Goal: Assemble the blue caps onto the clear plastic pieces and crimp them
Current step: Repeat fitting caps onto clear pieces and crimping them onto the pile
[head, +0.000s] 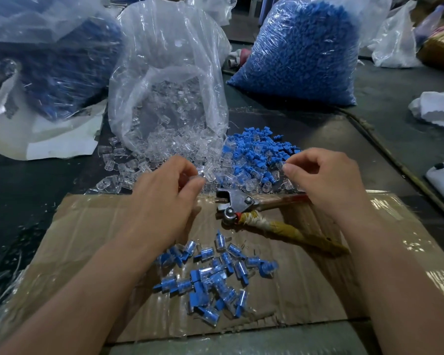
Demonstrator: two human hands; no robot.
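**A:** Your dark table [369, 149] holds the big things at the back. On the far right stands a fat see-through bag of small blue plastic caps [305, 52].

**B:** In the middle lies a second see-through bag [164, 73], with its open mouth tipped toward you. Little clear plastic pieces [128, 170] spill out of it onto the table.

**A:** Closer to you lies a flat brown cardboard sheet [87, 226] with shiny tape on it. Both your arms reach over it.

**B:** Your left hand [164, 196] is at the far edge of the cardboard, by the bag's mouth. Its fingers are curled. The thumb and fingertips pinch one clear piece [205, 176].

**A:** Your right hand [326, 180] is up by the loose heap of blue caps [256, 149]. That heap lies just right of the bag's mouth, mixed with clear ones. The fingers are curled in and the thumb tip meets the first finger. I cannot tell if anything is between them.

**B:** Between your hands, on the cardboard, lie the old metal crimping pliers [241, 206]. The jaws point left, one handle is wrapped in tape, and your right hand hides part of the other.

**A:** Nearest to you on the cardboard sits a small heap of capped pieces [215, 272]. Each is clear with a blue cap fitted in.
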